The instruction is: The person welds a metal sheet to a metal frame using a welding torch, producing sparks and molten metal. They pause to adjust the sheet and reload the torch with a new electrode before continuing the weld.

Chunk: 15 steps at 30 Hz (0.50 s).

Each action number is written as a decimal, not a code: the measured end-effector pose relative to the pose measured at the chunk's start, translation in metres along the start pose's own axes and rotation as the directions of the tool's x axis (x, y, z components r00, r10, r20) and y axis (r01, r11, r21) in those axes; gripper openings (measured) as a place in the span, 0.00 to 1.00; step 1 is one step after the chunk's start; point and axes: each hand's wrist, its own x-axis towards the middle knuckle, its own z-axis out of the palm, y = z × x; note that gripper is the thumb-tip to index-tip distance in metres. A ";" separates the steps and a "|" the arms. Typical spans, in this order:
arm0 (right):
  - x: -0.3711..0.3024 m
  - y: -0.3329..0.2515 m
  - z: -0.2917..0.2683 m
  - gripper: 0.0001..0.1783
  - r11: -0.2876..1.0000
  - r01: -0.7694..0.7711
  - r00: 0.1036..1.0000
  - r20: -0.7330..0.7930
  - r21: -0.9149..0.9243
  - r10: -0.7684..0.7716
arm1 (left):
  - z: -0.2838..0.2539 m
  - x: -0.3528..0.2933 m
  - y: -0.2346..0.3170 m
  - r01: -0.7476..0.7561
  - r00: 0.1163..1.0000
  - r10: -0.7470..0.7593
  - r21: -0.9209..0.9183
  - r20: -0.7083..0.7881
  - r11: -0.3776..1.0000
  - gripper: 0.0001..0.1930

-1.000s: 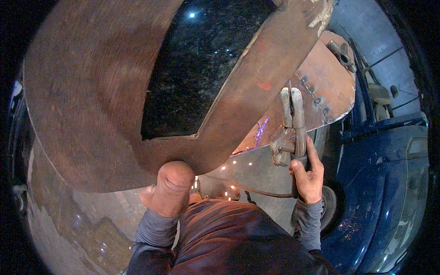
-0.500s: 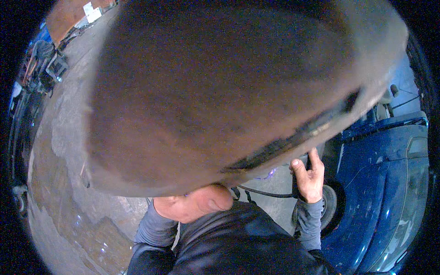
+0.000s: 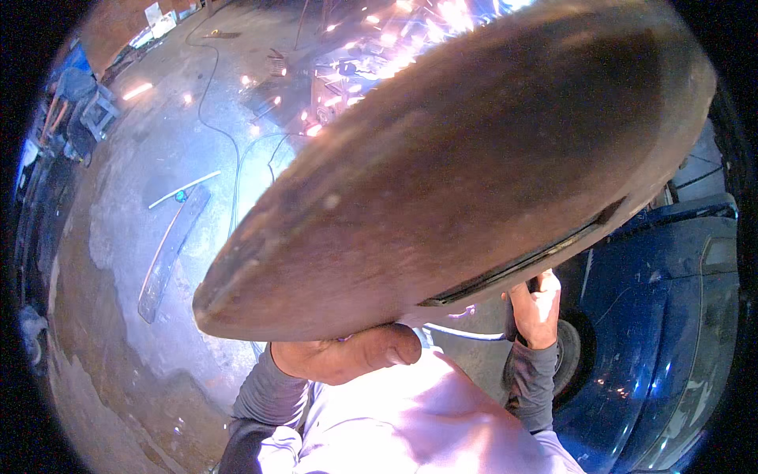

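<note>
A large brown welding hand shield (image 3: 442, 182) fills the middle of the view, tilted up to the right, with a dark narrow slot (image 3: 521, 265) near its lower edge. My left hand (image 3: 347, 353) is closed on the shield's lower edge, thumb in front. To the right, partly behind the shield, my right hand (image 3: 538, 312) is closed around a dark handle (image 3: 522, 324). A cable (image 3: 466, 335) runs from near that handle toward my body. What the handle ends in is hidden by the shield. Bright sparks (image 3: 442, 28) burst beyond the shield's upper edge.
A blue vehicle (image 3: 632, 332) with a wheel (image 3: 567, 359) stands close on my right. On the concrete floor (image 3: 110, 205) at left lie a long flat strip (image 3: 175, 249), a thin rod (image 3: 185, 189) and a dark cable (image 3: 237, 166). Equipment (image 3: 75, 103) stands at far left.
The shield has tilted and its left part has swung down and right, uncovering floor. Bright sparks and light have appeared, lighting my clothes. My right hand's fingers have curled in.
</note>
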 end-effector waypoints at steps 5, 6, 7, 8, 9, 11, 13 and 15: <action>-0.007 -0.005 -0.002 0.37 0.997 0.062 0.998 -0.030 -0.038 -0.064 | -0.043 -0.080 -0.073 0.092 0.905 -0.010 0.174 -0.425 0.980 0.20; 0.001 -0.007 -0.001 0.37 0.996 0.080 0.996 -0.030 -0.029 -0.081 | -0.041 -0.077 -0.070 0.125 0.866 -0.009 0.200 -0.500 0.972 0.21; -0.003 -0.009 -0.001 0.37 0.998 0.066 0.997 -0.027 -0.022 -0.067 | -0.038 -0.074 -0.064 0.120 0.869 -0.045 0.123 -0.492 0.985 0.23; -0.004 -0.011 -0.001 0.38 0.998 0.062 0.998 -0.026 -0.017 -0.062 | -0.032 -0.070 -0.055 0.115 0.873 -0.080 0.045 -0.482 0.992 0.25; -0.006 -0.015 0.002 0.37 0.998 0.056 0.998 -0.010 0.040 -0.055 | -0.022 -0.056 -0.038 0.109 0.873 -0.112 -0.033 -0.474 0.993 0.27; -0.008 -0.014 0.001 0.37 0.996 0.070 0.998 -0.001 0.052 -0.070 | -0.007 -0.030 -0.018 0.071 0.873 -0.140 -0.162 -0.467 0.984 0.31; -0.007 -0.009 0.001 0.37 0.995 0.093 0.996 -0.013 -0.026 -0.093 | 0.000 -0.013 -0.013 -0.004 0.862 -0.128 -0.258 -0.491 0.966 0.32; -0.007 -0.008 0.000 0.37 0.995 0.081 0.997 -0.017 -0.054 -0.082 | 0.001 -0.009 -0.014 -0.034 0.849 -0.110 -0.261 -0.517 0.965 0.31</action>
